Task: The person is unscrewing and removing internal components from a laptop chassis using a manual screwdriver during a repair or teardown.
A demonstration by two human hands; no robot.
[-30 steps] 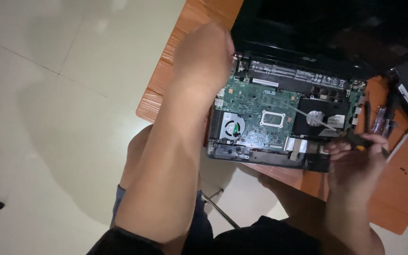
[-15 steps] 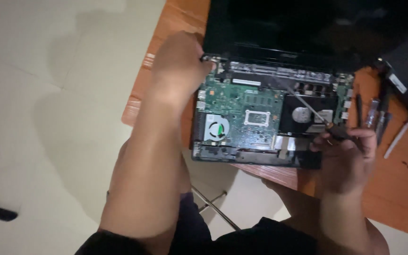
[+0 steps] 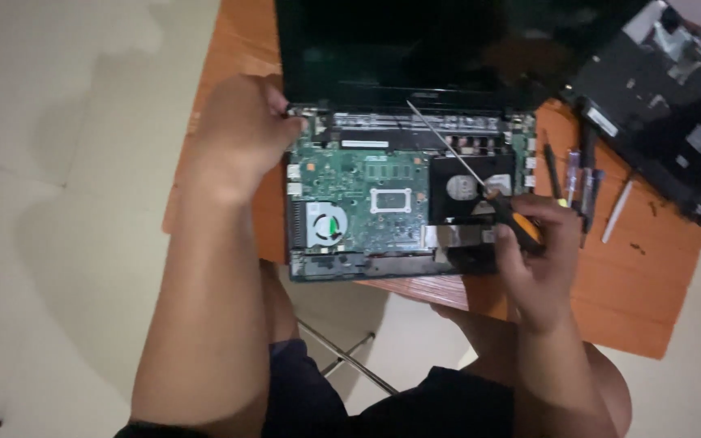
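**Opened laptop on counter, screwdriver over its internals**

Laptop (image 3: 399,203) sits on the orange-brown wooden counter (image 3: 651,284), bottom half uncovered: green motherboard (image 3: 367,182) exposed, round cooling fan (image 3: 324,225) at lower left, square chip socket near the middle, black hard drive (image 3: 468,188) with silver label on the right. Dark screen (image 3: 399,40) is folded back behind it, top edge cut off by the frame.

Left hand (image 3: 241,134) grips the laptop's upper-left corner by the hinge, fingers curled onto the edge. Right hand (image 3: 533,251) is closed around a screwdriver (image 3: 480,182) with orange-black handle; thin shaft slants up-left over the hard drive, tip near the hinge strip. Whether the tip touches anything is hard to make out.

Right of the laptop: a few pen-like tools (image 3: 578,178) lying side by side, types unclear in dim light. Removed black cover panel (image 3: 667,105) at upper right, partly cut off. Low light blurs small board parts.
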